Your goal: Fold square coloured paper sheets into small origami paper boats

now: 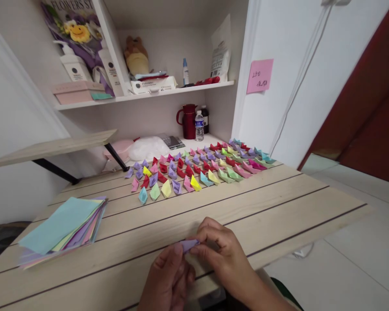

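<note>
Between my two hands, close to the table's front edge, is a small folded piece of purple paper (189,245). My left hand (168,276) pinches its left end between thumb and fingers. At its right end, the thumb and forefinger of my right hand (218,248) are closed on the paper. Fingers cover part of it, so its full folded shape is hidden. Farther back on the wooden table (142,229) stand several rows of small folded paper boats (176,186) in red, purple, pink, yellow, green and blue.
A fanned stack of coloured paper sheets (61,224) lies at the left. Behind it a small raised wooden shelf (55,149) stands on black legs. At the back are a red jug (189,123), a water bottle (199,127) and a white plastic bag (149,149). The table's edge drops off at the right.
</note>
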A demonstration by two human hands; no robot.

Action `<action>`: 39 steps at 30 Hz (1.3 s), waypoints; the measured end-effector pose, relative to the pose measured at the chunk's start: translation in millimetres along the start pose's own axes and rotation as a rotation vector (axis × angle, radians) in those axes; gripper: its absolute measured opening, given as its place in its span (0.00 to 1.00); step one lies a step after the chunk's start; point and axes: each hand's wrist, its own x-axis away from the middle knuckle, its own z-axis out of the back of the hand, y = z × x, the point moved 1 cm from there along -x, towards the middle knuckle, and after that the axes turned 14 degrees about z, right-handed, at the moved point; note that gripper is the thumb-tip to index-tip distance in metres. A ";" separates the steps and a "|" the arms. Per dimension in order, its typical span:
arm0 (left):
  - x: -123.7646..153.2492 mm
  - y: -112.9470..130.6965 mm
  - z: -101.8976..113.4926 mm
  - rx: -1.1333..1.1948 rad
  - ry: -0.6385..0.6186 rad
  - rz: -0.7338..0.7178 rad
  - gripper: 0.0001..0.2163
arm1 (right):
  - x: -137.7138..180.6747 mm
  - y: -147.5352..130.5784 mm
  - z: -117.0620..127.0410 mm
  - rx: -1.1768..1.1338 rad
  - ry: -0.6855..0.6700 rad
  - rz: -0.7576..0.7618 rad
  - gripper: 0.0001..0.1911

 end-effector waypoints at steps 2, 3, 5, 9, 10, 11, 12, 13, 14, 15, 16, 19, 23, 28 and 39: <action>-2.0 -0.1 -0.1 -0.005 0.012 -0.033 0.21 | -1.0 2.7 0.1 -0.025 0.006 -0.024 0.08; -2.1 -0.2 -0.5 0.002 0.013 -0.042 0.21 | -1.6 4.1 0.1 -0.050 0.011 -0.036 0.07; -0.6 -0.3 -1.5 0.044 0.028 -0.037 0.21 | -2.6 6.9 -0.3 -0.117 0.019 -0.049 0.01; 0.8 -1.0 0.6 0.132 0.051 0.009 0.19 | -1.3 12.1 -2.3 -0.254 0.014 -0.158 0.09; -0.3 -1.2 2.1 0.129 0.039 0.002 0.19 | -0.5 13.0 -2.7 -0.280 0.015 -0.207 0.07; -2.0 -1.5 3.8 0.116 0.022 -0.013 0.19 | 0.1 13.5 -2.9 -0.296 0.021 -0.251 0.06; -4.0 -2.1 5.3 0.101 0.013 -0.037 0.19 | 0.5 13.4 -2.8 -0.305 0.035 -0.279 0.08; -5.9 -3.0 6.6 0.082 0.015 -0.069 0.20 | 0.4 12.8 -2.4 -0.309 0.052 -0.287 0.10; -7.5 -4.3 7.2 0.067 0.025 -0.099 0.21 | 0.0 11.8 -1.8 -0.310 0.068 -0.281 0.12; -8.8 -6.1 7.2 0.044 0.046 -0.139 0.21 | -0.5 10.8 -1.2 -0.311 0.081 -0.272 0.12; -9.4 -8.0 6.5 0.004 0.081 -0.196 0.20 | -1.2 9.8 -0.6 -0.312 0.091 -0.263 0.13; -7.4 -12.3 2.6 -0.157 0.339 -0.558 0.18 | -2.7 8.8 0.1 -0.299 0.093 -0.255 0.14; 0.1 -12.2 -0.9 -0.284 0.541 -0.847 0.22 | -2.0 10.3 -1.6 -0.238 0.037 -0.244 0.13; 6.9 -7.8 1.2 -0.304 0.365 -0.540 0.13 | 0.8 11.3 -3.0 -0.080 -0.086 -0.164 0.09; 1.8 -21.3 -3.9 -0.405 0.543 -0.804 0.07 | 8.9 6.6 -2.2 0.233 -0.044 0.137 0.17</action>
